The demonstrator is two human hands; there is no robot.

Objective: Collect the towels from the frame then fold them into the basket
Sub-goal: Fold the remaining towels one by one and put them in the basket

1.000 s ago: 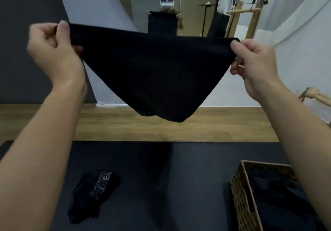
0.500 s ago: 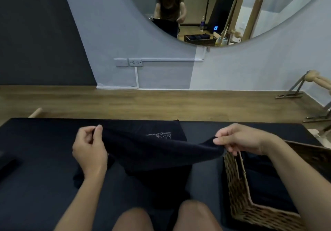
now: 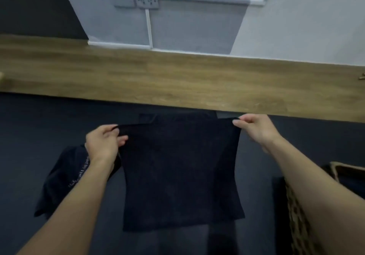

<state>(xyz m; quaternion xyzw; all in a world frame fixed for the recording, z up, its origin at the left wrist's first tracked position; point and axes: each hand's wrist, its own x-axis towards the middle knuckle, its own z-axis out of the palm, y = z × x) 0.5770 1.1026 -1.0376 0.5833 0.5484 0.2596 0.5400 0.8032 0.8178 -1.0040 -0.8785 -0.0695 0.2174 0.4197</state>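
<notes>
Over the dark mat (image 3: 39, 128), straight ahead of the person, a dark towel (image 3: 179, 171) is held spread by its two upper corners. One corner is pinched between the thumb and curled fingers of the left hand (image 3: 102, 143), the other is pinched the same way by the right hand (image 3: 254, 128). Whether the lower part rests on the mat or hangs free cannot be told. A second dark towel (image 3: 59, 179) lies crumpled just beside the left forearm, and a woven basket (image 3: 296, 215) is seen at the right edge, partly hidden by the right arm. A crooked fold is judged the main risk, should one corner be drawn further than the other; a corner could also be lost from so light a pinch, and the crumpled towel could be caught and dragged by the left arm. White lettering is seen along the crumpled towel, but it is too blurred to be read; no writing is made out on the held towel or the basket.
</notes>
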